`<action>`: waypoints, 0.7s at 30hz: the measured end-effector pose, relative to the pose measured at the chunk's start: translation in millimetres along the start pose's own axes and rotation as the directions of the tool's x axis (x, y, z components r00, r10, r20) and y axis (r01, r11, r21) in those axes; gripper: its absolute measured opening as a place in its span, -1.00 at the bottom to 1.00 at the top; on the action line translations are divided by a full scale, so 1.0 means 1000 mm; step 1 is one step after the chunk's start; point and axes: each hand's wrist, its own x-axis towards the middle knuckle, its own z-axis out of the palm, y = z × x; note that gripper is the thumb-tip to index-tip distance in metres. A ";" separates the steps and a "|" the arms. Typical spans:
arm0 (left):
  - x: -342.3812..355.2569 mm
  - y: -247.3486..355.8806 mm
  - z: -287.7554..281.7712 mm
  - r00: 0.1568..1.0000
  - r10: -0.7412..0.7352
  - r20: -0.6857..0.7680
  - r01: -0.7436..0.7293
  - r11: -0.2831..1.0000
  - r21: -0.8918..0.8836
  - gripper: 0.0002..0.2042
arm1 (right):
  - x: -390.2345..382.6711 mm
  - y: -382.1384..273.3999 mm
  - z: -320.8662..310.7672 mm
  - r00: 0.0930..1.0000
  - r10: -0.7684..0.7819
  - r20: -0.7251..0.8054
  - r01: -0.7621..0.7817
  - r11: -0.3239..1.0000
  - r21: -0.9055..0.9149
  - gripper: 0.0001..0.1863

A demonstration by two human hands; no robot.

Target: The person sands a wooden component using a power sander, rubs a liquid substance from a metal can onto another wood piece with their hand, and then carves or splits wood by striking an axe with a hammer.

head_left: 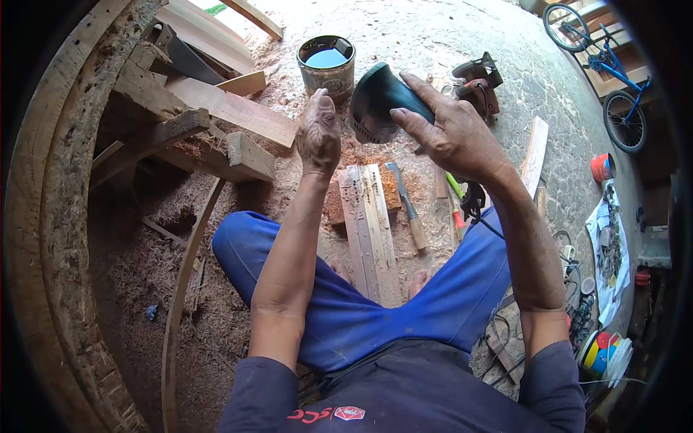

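Observation:
My right hand (462,133) is closed around a dark teal corded power tool (386,101), raised in front of me and tilted; its exact kind is unclear. To the left of the tool, apart from it, my left hand (320,141) is held up edge-on with the fingers pointing away, and nothing shows in it. Below both hands, narrow wooden strips (372,231) with rows of dark holes lie side by side across a wood block (334,206), between my knees. Right of the strips is a chisel (408,209) with a wooden handle.
A bucket (326,81) with liquid stands ahead, and a red circular saw (482,94) sits right of it. Wooden beams (166,137) and a curved timber (68,216) crowd the left. Shavings cover the ground. At far right are a blue bicycle (613,65) and tangled cables (574,274).

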 end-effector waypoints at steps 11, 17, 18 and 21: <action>-0.111 0.052 0.009 0.549 -0.524 0.651 -0.176 0.689 0.703 -0.46 | -0.016 0.011 -0.031 0.999 -0.002 -0.045 0.003 1.000 0.007 -0.32; -0.011 0.040 -0.023 0.994 0.004 0.108 0.032 0.943 -0.332 -0.29 | -0.010 -0.006 -0.019 0.992 -0.041 0.116 0.030 0.995 0.093 -0.29; -0.008 0.048 -0.017 0.991 0.046 0.129 0.010 0.914 -0.405 -0.27 | -0.009 -0.012 -0.016 0.990 -0.062 0.130 0.049 0.993 0.105 -0.30; -0.012 0.052 -0.006 0.957 -0.030 0.287 0.193 0.806 -0.559 -0.22 | -0.006 -0.020 -0.001 0.984 -0.129 0.121 0.117 0.988 0.098 -0.37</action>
